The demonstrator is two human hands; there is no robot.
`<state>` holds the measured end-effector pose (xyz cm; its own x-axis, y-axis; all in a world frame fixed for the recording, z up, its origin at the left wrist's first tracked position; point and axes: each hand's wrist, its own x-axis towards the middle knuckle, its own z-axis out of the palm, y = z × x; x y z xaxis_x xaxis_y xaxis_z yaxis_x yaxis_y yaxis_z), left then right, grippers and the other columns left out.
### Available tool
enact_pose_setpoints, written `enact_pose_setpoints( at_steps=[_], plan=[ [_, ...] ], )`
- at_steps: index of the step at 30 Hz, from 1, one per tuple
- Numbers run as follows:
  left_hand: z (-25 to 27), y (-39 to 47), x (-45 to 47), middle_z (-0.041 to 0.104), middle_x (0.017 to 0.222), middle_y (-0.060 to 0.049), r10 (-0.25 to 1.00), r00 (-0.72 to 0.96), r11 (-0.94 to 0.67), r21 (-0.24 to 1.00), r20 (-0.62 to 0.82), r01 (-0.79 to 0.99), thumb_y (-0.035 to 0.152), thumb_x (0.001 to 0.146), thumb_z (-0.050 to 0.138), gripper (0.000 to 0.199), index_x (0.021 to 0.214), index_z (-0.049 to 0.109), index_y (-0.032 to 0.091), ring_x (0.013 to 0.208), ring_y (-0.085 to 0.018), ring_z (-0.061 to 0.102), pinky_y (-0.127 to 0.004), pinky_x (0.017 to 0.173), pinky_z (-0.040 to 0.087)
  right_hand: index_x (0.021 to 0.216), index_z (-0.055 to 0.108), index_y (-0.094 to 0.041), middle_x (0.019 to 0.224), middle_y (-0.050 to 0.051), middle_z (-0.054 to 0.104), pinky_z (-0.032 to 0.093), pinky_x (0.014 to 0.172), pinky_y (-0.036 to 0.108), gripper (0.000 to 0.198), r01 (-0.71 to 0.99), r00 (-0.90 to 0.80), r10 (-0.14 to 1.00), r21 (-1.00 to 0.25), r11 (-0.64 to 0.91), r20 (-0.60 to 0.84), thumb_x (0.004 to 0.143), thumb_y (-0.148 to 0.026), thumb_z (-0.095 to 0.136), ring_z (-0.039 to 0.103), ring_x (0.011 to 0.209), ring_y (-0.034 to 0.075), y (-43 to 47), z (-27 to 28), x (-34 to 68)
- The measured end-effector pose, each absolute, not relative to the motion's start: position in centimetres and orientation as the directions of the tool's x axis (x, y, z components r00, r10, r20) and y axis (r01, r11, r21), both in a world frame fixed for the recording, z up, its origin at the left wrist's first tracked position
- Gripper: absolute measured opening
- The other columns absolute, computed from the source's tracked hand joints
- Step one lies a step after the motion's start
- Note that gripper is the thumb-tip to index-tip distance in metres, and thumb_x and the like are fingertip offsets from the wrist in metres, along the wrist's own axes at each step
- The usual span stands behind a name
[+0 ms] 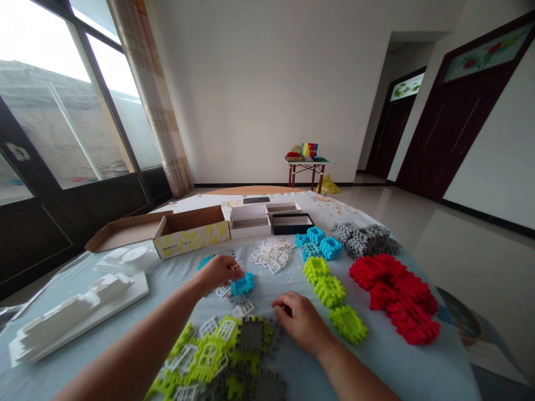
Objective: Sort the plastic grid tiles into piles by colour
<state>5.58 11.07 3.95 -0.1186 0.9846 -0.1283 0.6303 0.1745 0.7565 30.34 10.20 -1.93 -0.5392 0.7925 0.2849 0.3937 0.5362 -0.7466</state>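
Observation:
My left hand (223, 270) reaches over the middle of the table, its fingers pinched on a small white lattice window piece (238, 266). Just below those fingertips is a blue building block (243, 284), with another blue piece (205, 261) partly hidden behind the hand. My right hand (298, 318) rests on the cloth with its fingers curled, and nothing shows in them. Between my forearms lies a pile of lime-green panels (208, 358), mixed with white window pieces (184, 359) and dark grey panels (251, 334). A loose white window piece (243, 308) lies near the blue block.
White window pieces (272, 254) are heaped farther back. Blue blocks (330, 248), lime-green blocks (330, 291), red blocks (397, 289) and grey pieces (363, 238) stand on the right. An open carton (192, 240), small boxes (249, 227) and white foam (83, 317) occupy the back and left.

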Motion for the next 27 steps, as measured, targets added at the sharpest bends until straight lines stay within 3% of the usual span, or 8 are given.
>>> enact_pose_setpoints(
  at_steps=[3, 9, 15, 21, 27],
  plan=[
    [4.3, 14.6, 8.0, 0.053, 0.047, 0.0, 0.977, -0.144, 0.212, 0.801, -0.158, 0.56, 0.059, 0.049, 0.067, 0.047, 0.058, 0.057, 0.015, 0.041, -0.009, 0.043, -0.023, 0.042, 0.032, 0.083, 0.068, -0.019, 0.078, 0.004, 0.065, 0.044, 0.068, 0.024, 0.018, 0.398, -0.536, 0.798, -0.752, 0.526, 0.275, 0.08, -0.022, 0.05, 0.059, 0.072, 0.015, 10.3, -2.0, 30.4],
    [4.9, 18.1, 9.8, 0.065, 0.082, -0.009, 0.961, -0.269, 0.19, 0.864, -0.066, 0.465, 0.059, 0.056, 0.063, 0.062, 0.097, 0.056, 0.013, 0.056, -0.01, 0.056, -0.023, 0.052, 0.043, 0.083, 0.067, -0.019, 0.078, 0.003, 0.064, 0.044, 0.066, 0.023, 0.018, 0.387, -0.533, 0.799, -0.76, 0.523, 0.278, 0.079, -0.021, 0.05, 0.058, 0.069, 0.013, 10.3, -2.0, 30.5],
    [4.2, 13.5, 6.0, 0.062, 0.069, -0.004, 0.966, -0.256, 0.122, 0.819, 0.031, 0.56, 0.056, 0.062, 0.057, 0.048, 0.085, 0.059, 0.014, 0.054, -0.012, 0.054, -0.023, 0.048, 0.039, 0.085, 0.067, -0.018, 0.079, 0.004, 0.065, 0.044, 0.069, 0.024, 0.018, 0.376, -0.553, 0.782, -0.752, 0.541, 0.287, 0.08, -0.022, 0.05, 0.06, 0.073, 0.015, 10.3, -2.0, 30.6],
    [2.8, 6.5, 2.8, 0.06, 0.059, 0.0, 0.991, -0.132, 0.111, 0.716, -0.027, 0.689, 0.053, 0.065, 0.057, 0.04, 0.081, 0.063, 0.017, 0.054, -0.012, 0.052, -0.024, 0.053, 0.041, 0.085, 0.067, -0.018, 0.081, 0.004, 0.065, 0.045, 0.07, 0.025, 0.019, 0.367, -0.557, 0.774, -0.746, 0.555, 0.301, 0.08, -0.023, 0.05, 0.059, 0.072, 0.015, 10.4, -2.2, 30.8],
    [1.7, 4.3, 2.5, 0.062, 0.073, -0.003, 0.991, -0.129, 0.09, 0.526, 0.039, 0.846, 0.047, 0.07, 0.053, 0.032, 0.08, 0.066, 0.02, 0.065, -0.016, 0.053, -0.027, 0.061, 0.04, 0.084, 0.066, -0.018, 0.08, 0.004, 0.064, 0.045, 0.069, 0.025, 0.018, 0.365, -0.558, 0.77, -0.742, 0.562, 0.31, 0.08, -0.023, 0.049, 0.059, 0.071, 0.015, 10.3, -2.4, 30.8]
  ],
)
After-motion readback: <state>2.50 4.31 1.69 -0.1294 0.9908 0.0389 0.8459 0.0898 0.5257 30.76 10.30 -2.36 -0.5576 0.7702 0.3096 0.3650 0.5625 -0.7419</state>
